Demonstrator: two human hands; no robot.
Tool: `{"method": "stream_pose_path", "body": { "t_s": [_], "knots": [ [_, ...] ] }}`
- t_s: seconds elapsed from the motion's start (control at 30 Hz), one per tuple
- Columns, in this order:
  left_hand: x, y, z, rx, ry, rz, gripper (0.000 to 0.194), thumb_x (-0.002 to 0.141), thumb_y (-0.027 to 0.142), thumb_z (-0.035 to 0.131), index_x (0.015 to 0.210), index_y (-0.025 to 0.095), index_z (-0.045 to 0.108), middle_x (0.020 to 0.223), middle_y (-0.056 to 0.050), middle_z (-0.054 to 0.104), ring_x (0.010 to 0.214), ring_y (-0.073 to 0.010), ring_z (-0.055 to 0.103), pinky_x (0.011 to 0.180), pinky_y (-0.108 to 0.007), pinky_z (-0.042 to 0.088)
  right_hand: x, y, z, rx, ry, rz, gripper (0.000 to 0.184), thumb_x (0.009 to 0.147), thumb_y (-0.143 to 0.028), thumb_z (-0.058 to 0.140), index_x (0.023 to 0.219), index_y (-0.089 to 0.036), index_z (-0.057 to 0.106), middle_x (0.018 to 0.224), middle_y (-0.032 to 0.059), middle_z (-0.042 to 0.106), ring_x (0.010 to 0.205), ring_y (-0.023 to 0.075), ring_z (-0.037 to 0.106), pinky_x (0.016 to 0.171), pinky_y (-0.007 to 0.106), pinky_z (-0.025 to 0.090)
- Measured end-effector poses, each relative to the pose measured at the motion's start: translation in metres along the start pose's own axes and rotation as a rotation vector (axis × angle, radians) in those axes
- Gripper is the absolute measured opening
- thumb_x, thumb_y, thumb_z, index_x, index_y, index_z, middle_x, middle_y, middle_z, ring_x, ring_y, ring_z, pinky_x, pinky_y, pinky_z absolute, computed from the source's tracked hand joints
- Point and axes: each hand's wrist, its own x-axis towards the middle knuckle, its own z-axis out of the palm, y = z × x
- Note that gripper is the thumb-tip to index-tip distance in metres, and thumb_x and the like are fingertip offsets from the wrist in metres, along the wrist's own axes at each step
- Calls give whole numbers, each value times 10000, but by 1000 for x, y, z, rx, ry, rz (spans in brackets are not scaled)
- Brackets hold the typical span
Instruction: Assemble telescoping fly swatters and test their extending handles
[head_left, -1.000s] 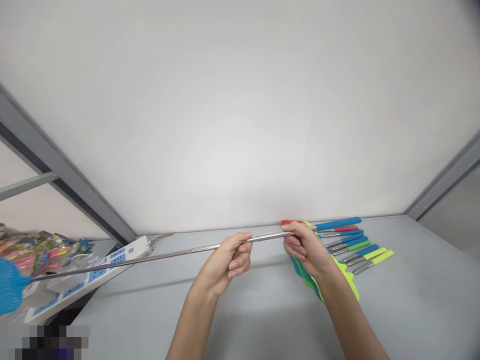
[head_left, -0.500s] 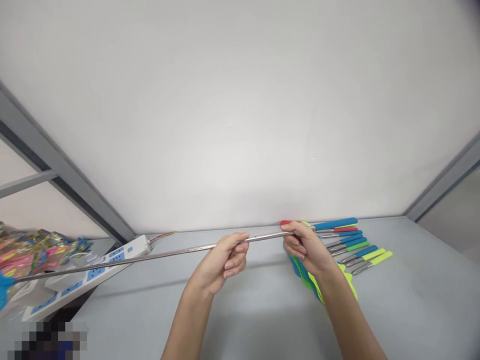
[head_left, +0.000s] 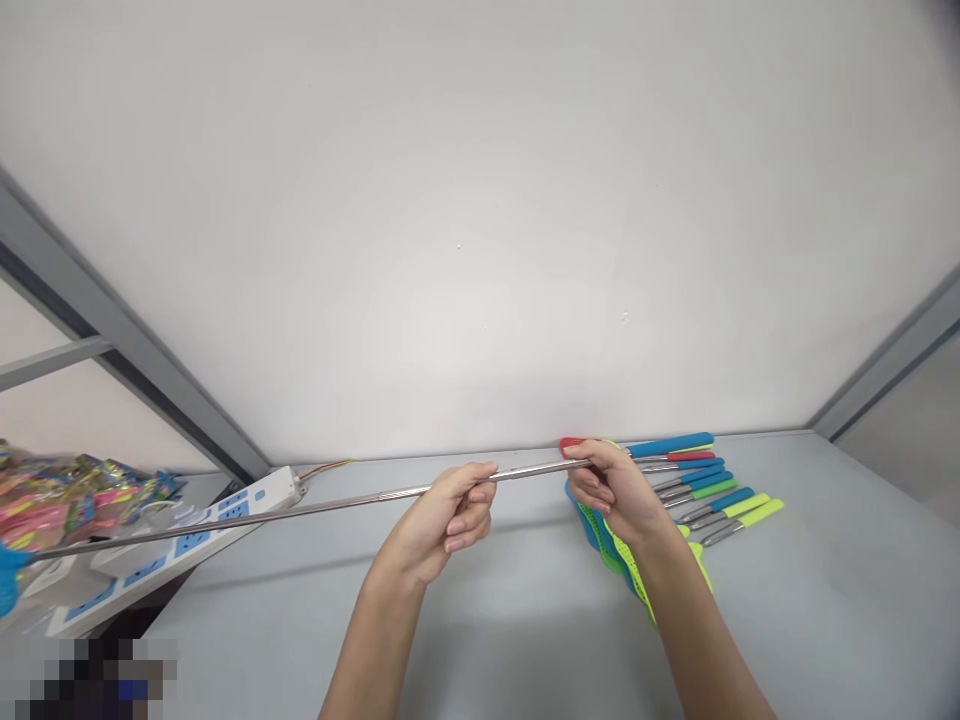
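While left hand [head_left: 454, 515] and right hand [head_left: 615, 495] pinch slender, stepped metal rod [head_left: 397, 493] above smooth grey table [head_left: 825, 570], blue head [head_left: 9, 580] tips rod far left; perforated swatters [head_left: 712, 489] lie fanned beside right hand.

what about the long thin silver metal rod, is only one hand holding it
No, the left hand and the right hand both grip the silver metal rod, with a stretch of it showing between them.

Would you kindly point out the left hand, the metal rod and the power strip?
Left hand [head_left: 441, 525], head view, near the base of the thumb.
Metal rod [head_left: 532, 471], head view, the stretch just past that thumb.
Power strip [head_left: 169, 560], head view, white casing near its middle.
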Motion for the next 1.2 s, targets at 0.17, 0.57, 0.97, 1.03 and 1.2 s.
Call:
{"method": "stream_pose_path", "body": {
  "t_s": [0.17, 0.57, 0.97, 1.03, 1.2],
  "knots": [
    [0, 0, 0, -22, -8, -1, 356, 764, 370, 432, 487, 184, 306, 312, 105, 164, 287, -35, 138, 431, -227, 235, 0, -1, 0, 14, 2, -2, 285, 665, -165, 508, 436, -164, 338, 337, -87, 253, 274, 15, 140, 289, 182, 84],
    [-7, 2, -11, -32, 70, 4, 360, 756, 356, 447, 476, 180, 304, 294, 104, 165, 294, -36, 130, 453, -214, 256, -1, -17, -13, 44, 118, -5, 297, 621, -151, 491, 398, -172, 295, 306, -88, 230, 250, 14, 155, 264, 163, 111],
    [-2, 0, -14, -139, -32, 6, 360, 783, 309, 371, 459, 182, 282, 307, 89, 199, 288, -46, 153, 452, -236, 223, -2, -13, -15, -261, -188, -65, 401, 776, -306, 433, 413, -161, 343, 338, -62, 263, 324, 47, 243, 353, 207, 167],
    [-1, -1, -14, -150, -49, 1, 357, 783, 303, 363, 457, 180, 287, 312, 85, 211, 289, -49, 168, 451, -241, 216, -1, -9, -12, -323, -254, -47, 395, 793, -338, 409, 445, -151, 389, 371, -44, 331, 351, 56, 297, 375, 212, 195],
    [-1, -3, -13, -128, -61, 1, 364, 787, 314, 359, 456, 173, 307, 318, 79, 227, 294, -49, 189, 451, -246, 196, 1, -1, -4, -416, -354, -10, 429, 812, -395, 359, 475, -142, 436, 412, -30, 376, 377, 65, 348, 404, 219, 243]
  ]
}}
